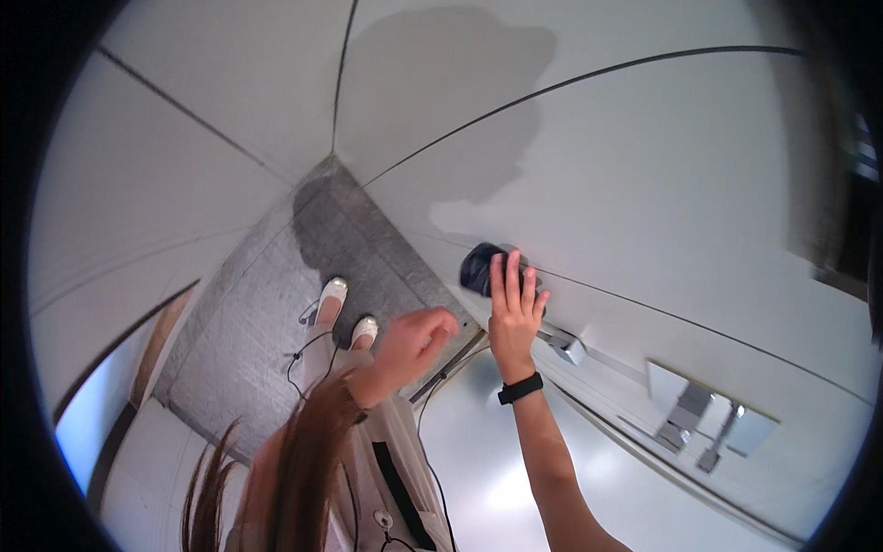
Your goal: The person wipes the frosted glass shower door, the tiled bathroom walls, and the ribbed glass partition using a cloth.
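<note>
My right hand (514, 303), with a black band on its wrist, presses a dark, folded cloth or pad (477, 269) against the pale wall panel (621, 207), fingers spread over it. What the dark thing is exactly, I cannot tell. My left hand (421, 338) hangs in the air to the left, over the edge of the grey floor, with its fingers curled and nothing visible in them.
Chrome wall fittings (697, 414) and a small metal bracket (567, 347) sit at the right above a glossy white bathtub or basin (483, 455). Below me, my pale shoes (334, 293) stand on grey tile (241, 345). Thin black cables hang along my clothes.
</note>
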A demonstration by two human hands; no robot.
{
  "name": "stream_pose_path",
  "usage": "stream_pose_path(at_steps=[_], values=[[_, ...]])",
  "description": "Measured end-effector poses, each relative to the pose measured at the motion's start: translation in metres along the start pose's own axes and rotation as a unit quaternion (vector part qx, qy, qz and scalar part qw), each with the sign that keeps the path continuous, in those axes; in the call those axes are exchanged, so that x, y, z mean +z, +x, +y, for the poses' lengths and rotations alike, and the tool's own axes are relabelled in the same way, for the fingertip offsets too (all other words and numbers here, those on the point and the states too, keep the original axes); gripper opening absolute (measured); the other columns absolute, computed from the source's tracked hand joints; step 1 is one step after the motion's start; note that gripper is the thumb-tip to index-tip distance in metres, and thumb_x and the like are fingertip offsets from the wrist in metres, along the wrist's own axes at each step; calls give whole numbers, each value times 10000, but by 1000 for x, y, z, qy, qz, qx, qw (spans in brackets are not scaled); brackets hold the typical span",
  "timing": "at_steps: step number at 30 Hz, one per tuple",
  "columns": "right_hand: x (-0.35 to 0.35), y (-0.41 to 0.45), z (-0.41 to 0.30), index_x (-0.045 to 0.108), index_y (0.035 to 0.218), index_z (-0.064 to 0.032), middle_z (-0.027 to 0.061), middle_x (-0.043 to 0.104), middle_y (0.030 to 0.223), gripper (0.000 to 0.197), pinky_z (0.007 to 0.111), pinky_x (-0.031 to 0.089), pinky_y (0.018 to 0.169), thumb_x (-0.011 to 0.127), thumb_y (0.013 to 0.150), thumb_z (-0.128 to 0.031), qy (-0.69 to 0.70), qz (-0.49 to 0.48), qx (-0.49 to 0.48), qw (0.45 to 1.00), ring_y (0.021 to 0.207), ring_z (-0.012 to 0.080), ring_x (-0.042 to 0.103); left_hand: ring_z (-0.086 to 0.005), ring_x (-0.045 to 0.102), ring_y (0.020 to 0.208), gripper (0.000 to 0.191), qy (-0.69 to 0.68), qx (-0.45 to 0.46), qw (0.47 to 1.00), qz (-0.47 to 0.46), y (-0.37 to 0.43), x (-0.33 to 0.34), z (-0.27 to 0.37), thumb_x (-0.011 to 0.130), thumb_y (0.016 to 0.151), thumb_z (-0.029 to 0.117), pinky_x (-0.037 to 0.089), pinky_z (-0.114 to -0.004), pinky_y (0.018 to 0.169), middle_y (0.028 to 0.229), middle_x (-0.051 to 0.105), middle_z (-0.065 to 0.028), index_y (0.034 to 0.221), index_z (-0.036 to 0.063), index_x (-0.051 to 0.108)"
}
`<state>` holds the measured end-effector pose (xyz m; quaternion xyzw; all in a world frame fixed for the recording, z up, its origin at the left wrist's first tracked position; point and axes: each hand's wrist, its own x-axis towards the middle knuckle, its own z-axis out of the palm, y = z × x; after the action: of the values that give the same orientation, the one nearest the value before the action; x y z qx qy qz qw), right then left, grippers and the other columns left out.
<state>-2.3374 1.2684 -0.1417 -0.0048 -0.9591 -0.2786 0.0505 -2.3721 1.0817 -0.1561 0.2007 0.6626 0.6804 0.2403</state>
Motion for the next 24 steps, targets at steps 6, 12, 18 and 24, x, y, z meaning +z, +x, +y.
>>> stream_pose_path(at_steps=[6,12,18,24], values=[[-46,29,31,445,1393,-167,2,268,1534,549,439,257,1091,474,845,-190,148,-111,-110,977,1417,200,229,-206,604,666,116,-75,171,982,-1,25,37,91,509,901,94,471,-301,632,779,610,-94,853,9,572],[-26,17,35,479,1359,-133,-35,312,1518,508,356,247,1100,474,853,-167,45,-19,-94,994,1394,141,284,-169,605,821,160,-244,-41,960,126,33,59,3,506,932,151,479,-296,718,933,601,-61,1041,43,549],[-43,24,37,485,1345,-109,4,321,1512,487,360,274,1091,469,859,-119,95,-55,-94,990,1386,166,304,-206,481,1019,544,-564,-339,748,86,79,62,-31,608,871,462,464,-397,845,1267,372,-54,1253,149,381],[-46,14,34,477,1350,-96,69,318,1507,524,454,283,1091,481,832,-15,216,-66,-65,972,1393,243,298,-189,541,961,355,-563,-332,755,61,87,62,-27,636,879,345,494,-372,789,1057,514,-34,1127,129,502]])
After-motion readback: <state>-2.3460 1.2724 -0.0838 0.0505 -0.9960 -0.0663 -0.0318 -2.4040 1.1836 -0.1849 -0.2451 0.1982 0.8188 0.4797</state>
